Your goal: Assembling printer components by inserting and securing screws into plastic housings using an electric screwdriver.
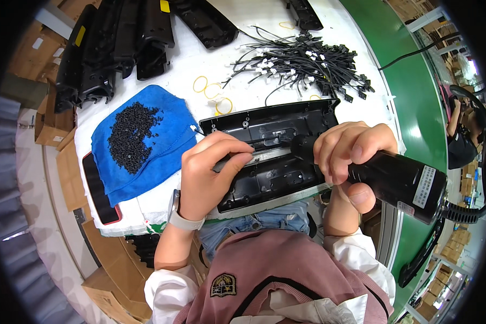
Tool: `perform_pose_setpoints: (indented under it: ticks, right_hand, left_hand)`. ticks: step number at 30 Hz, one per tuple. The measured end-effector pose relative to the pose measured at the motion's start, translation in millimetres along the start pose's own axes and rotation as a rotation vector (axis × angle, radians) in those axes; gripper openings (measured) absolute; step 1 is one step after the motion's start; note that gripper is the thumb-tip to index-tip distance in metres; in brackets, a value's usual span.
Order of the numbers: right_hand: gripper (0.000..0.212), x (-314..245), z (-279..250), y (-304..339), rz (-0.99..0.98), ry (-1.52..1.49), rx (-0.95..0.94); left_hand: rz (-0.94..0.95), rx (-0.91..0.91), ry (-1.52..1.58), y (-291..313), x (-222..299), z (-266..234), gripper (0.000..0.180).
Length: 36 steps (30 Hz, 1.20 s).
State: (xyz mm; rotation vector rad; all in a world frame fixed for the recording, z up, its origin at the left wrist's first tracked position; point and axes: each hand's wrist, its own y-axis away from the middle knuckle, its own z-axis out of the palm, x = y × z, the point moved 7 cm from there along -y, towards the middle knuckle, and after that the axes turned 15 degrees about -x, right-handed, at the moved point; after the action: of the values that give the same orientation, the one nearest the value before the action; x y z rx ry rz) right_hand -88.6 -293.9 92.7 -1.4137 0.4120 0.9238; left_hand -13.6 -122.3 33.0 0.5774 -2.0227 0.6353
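My right hand (351, 154) is wrapped round a black corded electric screwdriver (399, 181), held nearly level with its nose pointing left. The nose is over a black plastic housing (275, 182), whose two long halves lie side by side on the white-covered table. My left hand (213, 167) is above the housing's left end, thumb and forefinger closed in a pinch. What sits between those fingertips is too small to make out. A thin cable with a white plug (195, 129) sticks out beside the left hand; its other end is hidden.
A blue cloth (170, 113) with a heap of small black screws (132, 137) lies left, on a dark phone-like slab (102, 194). Black cables with white plugs (308, 62) are piled behind the housing. More black housings (146, 38) stand back left. Yellow rubber bands (223, 106) lie between.
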Motion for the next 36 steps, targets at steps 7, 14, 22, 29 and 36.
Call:
perform_pose_setpoints:
  ticks: [7, 14, 22, 29, 36]
  right_hand:
    - [0.033, 0, 1, -9, 0.005, -0.002, -0.116]
    - [0.031, 9, 4, -14, 0.131, 0.084, -0.123]
    - [0.032, 8, 10, -13, 0.151, 0.187, -0.095]
    - [0.037, -16, -5, -5, -0.103, -0.031, -0.104]
    - [0.038, -34, -12, 0, -0.114, 0.017, 0.002]
  left_hand:
    - [-0.009, 0.006, -0.016, -3, -1, 3, 0.008]
    - [-0.067, 0.007, -0.036, -1, -12, 7, 0.006]
    - [-0.097, -0.008, -0.022, -1, -13, 7, 0.005]
    - [-0.175, 0.425, -0.447, 31, -1, -71, 0.007]
    - [-0.342, 0.506, -0.649, 60, -17, -106, 0.007]
